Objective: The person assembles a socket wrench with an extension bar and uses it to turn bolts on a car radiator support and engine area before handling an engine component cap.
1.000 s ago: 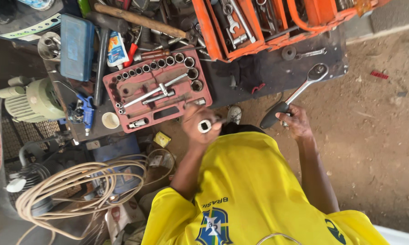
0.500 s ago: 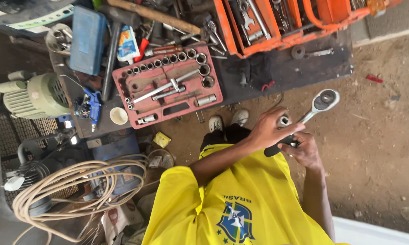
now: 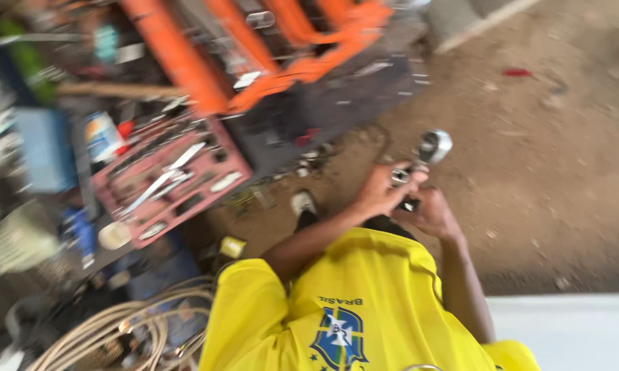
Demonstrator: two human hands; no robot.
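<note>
Above the yellow jersey [image 3: 364, 302], the right hand [image 3: 434, 216] is clenched around the handle of the chrome steel ratchet wrench [image 3: 433, 146], steadying it. The left hand [image 3: 380, 196] pinches a small silver socket [image 3: 400, 177] against it. Beyond lie the open red plastic socket case [image 3: 175, 180] and the orange metal toolbox [image 3: 275, 55], within reach.

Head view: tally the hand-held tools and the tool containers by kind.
Ratchet wrench: 1, gripped by the right hand
Small socket: 1, blurred, in the left hand
Red socket case: 1, open
Orange toolbox: 1
Total: 4
</note>
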